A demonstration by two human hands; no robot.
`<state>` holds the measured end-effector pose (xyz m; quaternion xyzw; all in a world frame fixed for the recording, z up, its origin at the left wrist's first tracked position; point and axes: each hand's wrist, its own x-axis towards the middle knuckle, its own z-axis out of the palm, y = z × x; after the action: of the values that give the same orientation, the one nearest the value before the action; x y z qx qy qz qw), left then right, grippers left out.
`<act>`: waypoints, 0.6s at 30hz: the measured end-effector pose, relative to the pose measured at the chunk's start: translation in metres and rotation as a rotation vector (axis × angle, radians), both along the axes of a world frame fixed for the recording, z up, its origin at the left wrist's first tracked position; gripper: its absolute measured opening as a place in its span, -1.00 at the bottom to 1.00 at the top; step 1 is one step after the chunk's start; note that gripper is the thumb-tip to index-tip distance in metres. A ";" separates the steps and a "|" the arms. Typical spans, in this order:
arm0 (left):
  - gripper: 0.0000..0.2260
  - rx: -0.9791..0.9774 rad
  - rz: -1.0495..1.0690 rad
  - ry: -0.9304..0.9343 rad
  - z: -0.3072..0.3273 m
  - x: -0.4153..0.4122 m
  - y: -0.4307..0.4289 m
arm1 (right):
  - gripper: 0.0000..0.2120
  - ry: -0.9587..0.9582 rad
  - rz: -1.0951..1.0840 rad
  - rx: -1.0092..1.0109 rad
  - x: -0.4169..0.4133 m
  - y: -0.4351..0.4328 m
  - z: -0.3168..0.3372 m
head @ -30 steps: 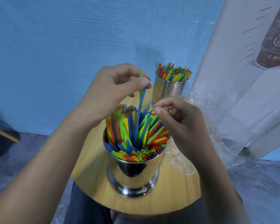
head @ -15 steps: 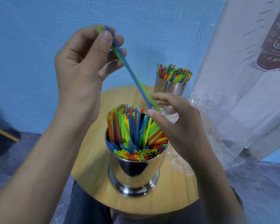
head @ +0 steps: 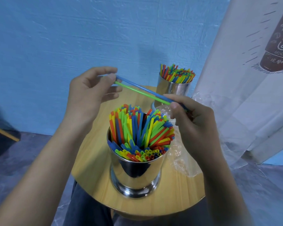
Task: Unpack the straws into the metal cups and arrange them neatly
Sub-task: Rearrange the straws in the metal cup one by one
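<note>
Held straws: two, one blue straw (head: 142, 87) and one green straw (head: 134, 89), lying side by side.
Axis: both long axes run from upper left to lower right, close to level. The left ends sit higher and the right ends point down towards the person's right.
Where: in the air above the near cup (head: 134, 173), clear of what stands in it.
Left hand (head: 88, 97): the grip is clamped on the pair's left ends, thumb against forefinger. The other fingers are loosely spread.
Right hand (head: 194, 126): the grip is clamped on the pair's right ends, thumb on top and fingers curled beneath.
Cups: two metal cups, both upright on the round wooden bench (head: 91, 168). The near cup stands mid-bench and the far cup (head: 171, 88) at the far edge.
Near cup holds: a full near bundle (head: 134, 128) of orange, yellow, green and blue straws, fanned and leaning unevenly.
Far cup holds: a far bundle (head: 176, 74) in the same colours, standing upright.
Wrapper (head: 181, 162): one clear plastic piece, crumpled on the bench to the right of the near cup.
</note>
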<state>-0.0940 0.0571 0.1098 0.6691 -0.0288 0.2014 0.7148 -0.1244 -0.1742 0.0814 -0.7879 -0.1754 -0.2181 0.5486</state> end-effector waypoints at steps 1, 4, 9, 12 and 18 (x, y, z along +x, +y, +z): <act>-0.89 0.060 -0.002 0.006 -0.002 0.000 0.002 | -0.74 0.006 -0.006 0.025 0.000 -0.001 0.000; -0.89 0.177 -0.002 0.010 -0.006 0.002 0.008 | -0.75 0.026 0.019 0.059 0.000 -0.001 0.002; -0.92 0.278 -0.055 0.039 -0.008 0.005 0.014 | -0.77 0.050 0.069 0.077 -0.001 -0.005 0.003; -0.91 0.341 -0.087 0.085 -0.010 0.006 0.017 | -0.86 0.071 0.104 0.202 -0.002 -0.004 0.005; -0.90 0.441 -0.203 0.129 -0.012 0.001 0.012 | -0.88 0.126 0.212 0.549 -0.001 -0.001 0.007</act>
<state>-0.0926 0.0691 0.0975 0.8141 -0.0934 0.0745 0.5683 -0.1251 -0.1749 0.0880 -0.5994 -0.1566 -0.1496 0.7706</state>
